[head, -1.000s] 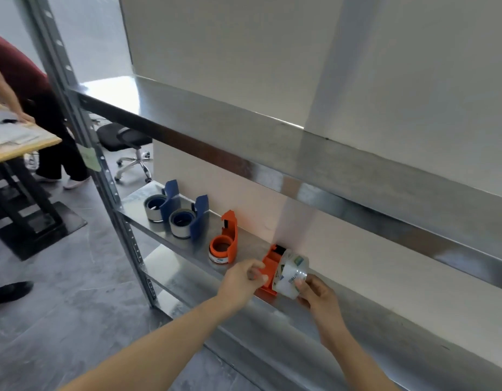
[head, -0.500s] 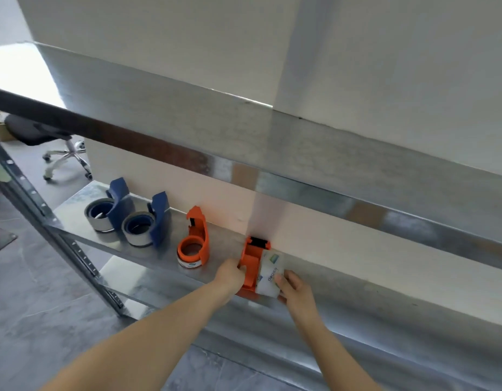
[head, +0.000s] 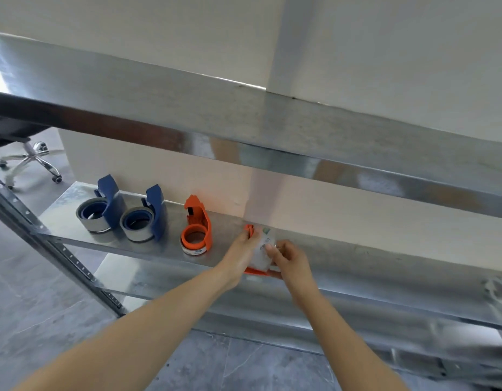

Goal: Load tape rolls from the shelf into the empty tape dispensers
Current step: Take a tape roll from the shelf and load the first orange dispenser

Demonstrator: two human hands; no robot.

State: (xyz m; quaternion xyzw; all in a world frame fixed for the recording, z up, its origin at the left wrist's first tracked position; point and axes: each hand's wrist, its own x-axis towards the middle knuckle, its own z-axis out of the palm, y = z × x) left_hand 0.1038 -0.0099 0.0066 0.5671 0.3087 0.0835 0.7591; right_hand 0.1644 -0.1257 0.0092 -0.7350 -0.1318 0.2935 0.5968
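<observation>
An orange tape dispenser (head: 254, 270) lies on the metal shelf (head: 148, 249), mostly hidden between my hands. My left hand (head: 242, 251) grips its left side. My right hand (head: 289, 259) holds a clear tape roll (head: 262, 253) with a printed label, pressed against the dispenser. Further left on the shelf stand another orange dispenser (head: 197, 228) with a roll in it and two blue dispensers (head: 148, 218) (head: 106, 207), each holding a tape roll.
An upper metal shelf (head: 272, 128) overhangs the work area. A shelf upright (head: 61, 249) runs down at the left. An office chair base (head: 30, 162) stands on the grey floor at far left. A white object (head: 498, 292) shows at the right edge.
The view has swung right and closer to the shelf. My right hand has brought the clear roll down from beside the orange dispenser onto it, while my left hand keeps hold of the dispenser.
</observation>
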